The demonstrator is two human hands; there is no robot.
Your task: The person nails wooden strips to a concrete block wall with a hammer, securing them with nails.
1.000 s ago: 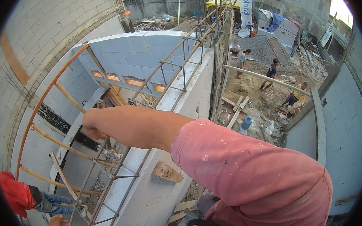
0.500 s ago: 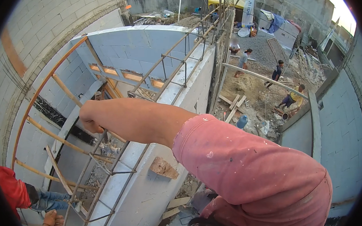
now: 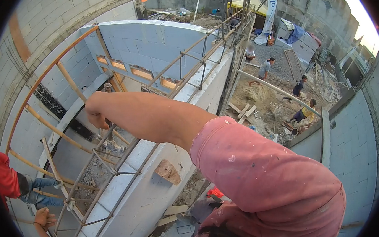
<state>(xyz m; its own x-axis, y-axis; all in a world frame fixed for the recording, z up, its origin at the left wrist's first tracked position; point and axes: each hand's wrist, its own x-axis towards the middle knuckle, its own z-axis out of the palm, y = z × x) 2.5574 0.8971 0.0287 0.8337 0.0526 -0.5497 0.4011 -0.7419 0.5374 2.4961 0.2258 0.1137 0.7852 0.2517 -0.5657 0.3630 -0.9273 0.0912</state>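
Note:
My right hand [image 3: 97, 113] reaches across from the pink sleeve [image 3: 261, 162], wrist bent and fingers curled downward beside the upper end of a rebar cage [image 3: 114, 170]. What the fingers grip, if anything, is hidden. At the lower left is my left hand [image 3: 45, 217], with a thin band at the wrist. Its fingers are loosely bent and apart, close to the cage's lower end, and nothing shows in them. The cage runs along the pale wall top [image 3: 146, 154]. A rough brown block [image 3: 167, 172] sticks out from the wall's side.
A person in a red top [image 3: 4, 179] stands at left near wooden poles [image 3: 58, 131]. Another rebar cage [image 3: 195, 66] continues along the far wall. Several people are on the ground below at right, near crossed planks [image 3: 244, 111] and a pale pole [image 3: 279, 91].
The view has shifted slightly. My left hand appears higher and farther left, its fingers less curled. My right hand stays by the cage end. Something red now shows below my arm.

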